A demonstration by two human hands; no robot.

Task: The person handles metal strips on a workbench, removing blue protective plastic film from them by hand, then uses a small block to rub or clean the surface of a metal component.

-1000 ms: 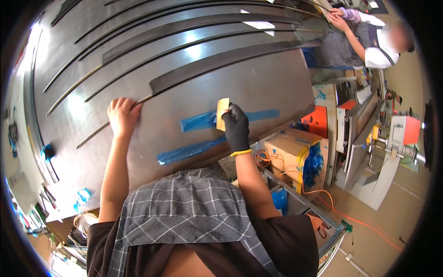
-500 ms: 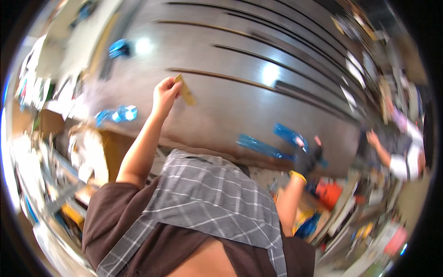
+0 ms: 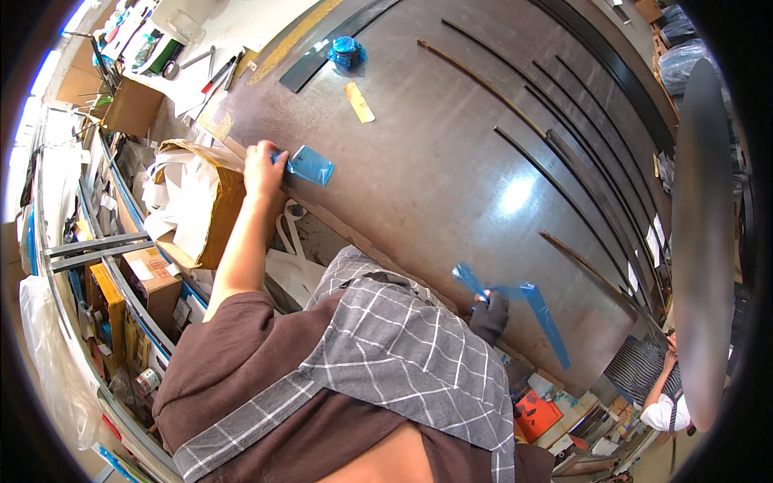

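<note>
At the near left edge of the dark metal table (image 3: 419, 169), my bare left hand (image 3: 262, 167) is closed on a short piece of blue plastic film (image 3: 314, 166). My right hand (image 3: 489, 316), in a dark glove with bare fingertips, is closed on another blue film strip (image 3: 547, 322) by the near edge; its loose ends spread to both sides of the fingers. A yellowish flat strip (image 3: 359, 102) lies on the table beyond my left hand. Just past it sits a crumpled blue film bundle (image 3: 346, 55).
Long thin dark metal bars (image 3: 555, 185) lie across the table's right side. A cardboard box of white scraps (image 3: 217, 209) stands left, above shelving (image 3: 105, 249). Pens (image 3: 216, 76) and papers lie far left. At right, another person's arm (image 3: 662, 378) shows beside a large blurred grey shape (image 3: 700, 241).
My left hand has let go of the yellowish strip, which now lies on the table, and has taken hold of the blue film piece. The view has turned; my right hand still holds blue film.
</note>
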